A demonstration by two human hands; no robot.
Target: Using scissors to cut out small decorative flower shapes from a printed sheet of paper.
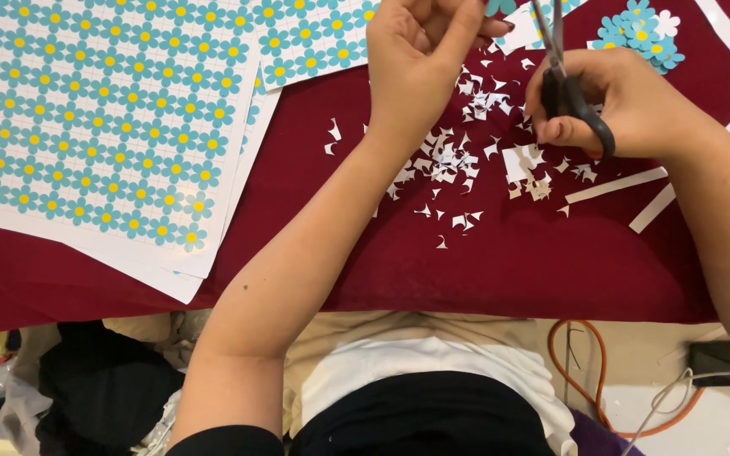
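Scissors [569, 89]: black-handled, metal blades. Held in the right hand [627, 105], fingers through the handle loops, grip clamped on the handles. Long axis runs nearly straight away from the person, handles nearest the body, blades pointing to the far edge of the counter [509, 262] and leaning slightly left; the tips pass out of the top of the view. Whether the blades are parted or closed cannot be told.

Paper piece [500, 7]: small, teal, only a corner visible at the top edge. Pinched by the fingers of the left hand [420, 51], grip closed on it, just left of the blades.

Offcuts [458, 156]: many small white paper scraps, scattered on the dark red counter cover below and between the two hands.

White strips [614, 186]: several long narrow trimmings, lying slanted under and right of the right wrist.

Printed sheets [103, 110]: stacked white sheets with rows of teal flowers with yellow centres, flat on the counter to the left, well apart from the scissors.

Cut flowers [644, 34]: small pile of teal and white paper blossoms, far right, just beyond the right hand.

Cables [601, 371]: orange and white, on the floor below the counter edge, right side.
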